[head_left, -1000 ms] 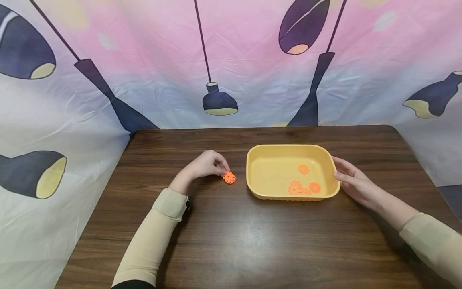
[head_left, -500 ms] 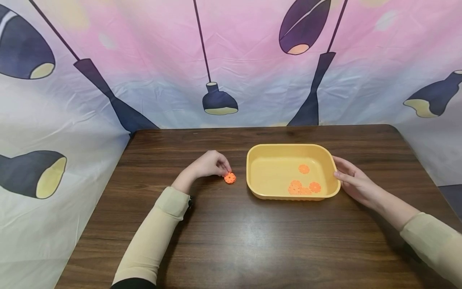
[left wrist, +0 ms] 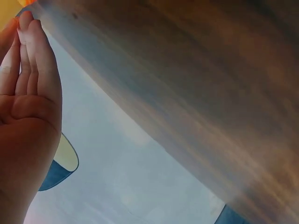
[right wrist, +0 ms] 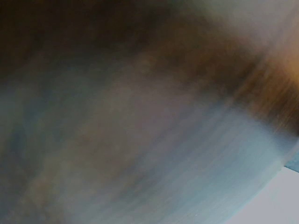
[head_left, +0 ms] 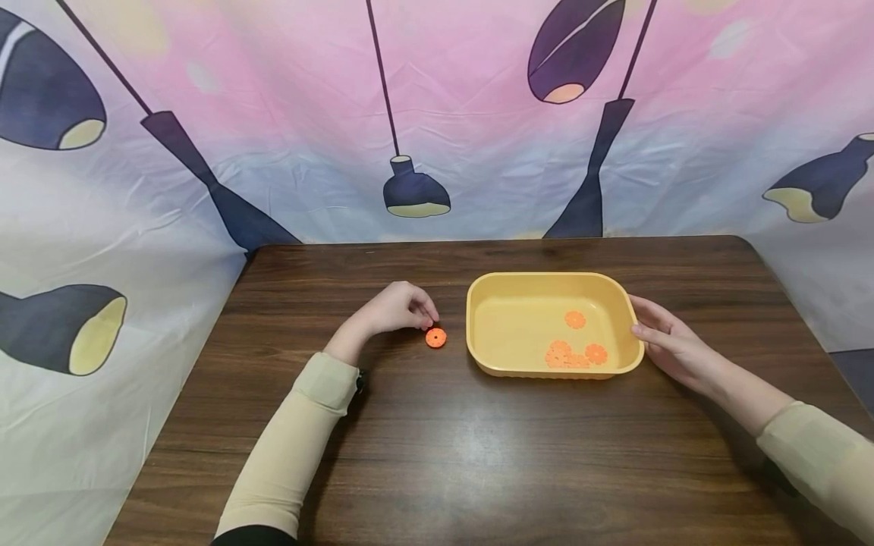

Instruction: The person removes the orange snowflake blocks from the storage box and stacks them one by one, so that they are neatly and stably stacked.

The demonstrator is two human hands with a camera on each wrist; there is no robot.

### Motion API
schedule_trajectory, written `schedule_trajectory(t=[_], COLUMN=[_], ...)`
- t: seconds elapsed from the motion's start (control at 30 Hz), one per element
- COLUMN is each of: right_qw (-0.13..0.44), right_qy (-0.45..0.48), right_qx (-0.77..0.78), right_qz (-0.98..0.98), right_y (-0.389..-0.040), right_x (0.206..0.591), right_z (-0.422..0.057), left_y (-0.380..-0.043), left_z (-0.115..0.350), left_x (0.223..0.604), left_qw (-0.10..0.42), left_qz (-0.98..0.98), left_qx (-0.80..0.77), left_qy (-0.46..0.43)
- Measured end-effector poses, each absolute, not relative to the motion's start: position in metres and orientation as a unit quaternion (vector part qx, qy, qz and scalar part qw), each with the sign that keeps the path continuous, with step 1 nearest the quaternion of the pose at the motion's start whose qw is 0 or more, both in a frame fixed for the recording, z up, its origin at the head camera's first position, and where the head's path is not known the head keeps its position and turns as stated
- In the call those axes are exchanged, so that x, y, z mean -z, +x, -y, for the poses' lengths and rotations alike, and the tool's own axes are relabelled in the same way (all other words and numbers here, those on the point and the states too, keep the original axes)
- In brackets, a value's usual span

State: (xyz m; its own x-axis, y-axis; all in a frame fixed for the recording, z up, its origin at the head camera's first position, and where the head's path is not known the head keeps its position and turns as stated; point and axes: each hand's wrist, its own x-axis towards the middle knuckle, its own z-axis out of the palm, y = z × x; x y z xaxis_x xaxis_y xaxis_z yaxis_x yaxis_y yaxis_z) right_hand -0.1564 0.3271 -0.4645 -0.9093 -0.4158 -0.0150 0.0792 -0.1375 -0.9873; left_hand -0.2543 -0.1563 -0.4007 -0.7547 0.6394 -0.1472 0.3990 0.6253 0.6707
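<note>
An orange notched plastic disc [head_left: 435, 338] with a small dark centre hole is left of the yellow tub [head_left: 505, 322]. My left hand [head_left: 397, 307] pinches it at its upper left edge; the exact contact is partly hidden. In the left wrist view, the fingertips and thumb of the left hand [left wrist: 30, 88] come together, with an orange piece at the top edge. My right hand [head_left: 679, 350] grips the tub's right wall, thumb on the rim and fingers behind it. Several orange discs [head_left: 595, 354] lie inside the tub, mostly at its near right.
The dark brown wooden table [head_left: 423, 455] ends at a back edge before a patterned cloth backdrop [head_left: 478, 136] printed with lamps. Blurred table surface [right wrist: 140, 116] fills most of the right wrist view.
My left hand and the disc have shifted very slightly; the disc's notches show less distinctly now than a second ago. The right hand and tub have stayed in place.
</note>
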Motion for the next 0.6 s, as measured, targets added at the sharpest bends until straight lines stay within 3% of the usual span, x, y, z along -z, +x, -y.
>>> schedule_trajectory(t=[0.33,0.6], right_qw=[0.163,0.163], right_qy=[-0.128,-0.128], right_qx=[0.743,0.740], right_qz=[-0.637,-0.640], right_y=[-0.157,-0.156], right_x=[0.465,0.465], right_z=[-0.326,-0.326], left_y=[-0.258,-0.256], left_z=[0.139,0.108], left_x=[0.383,0.371], left_qw=[0.132,0.124], left_qz=[-0.873,-0.855], left_qx=[-0.336,-0.352], left_qy=[0.327,0.359])
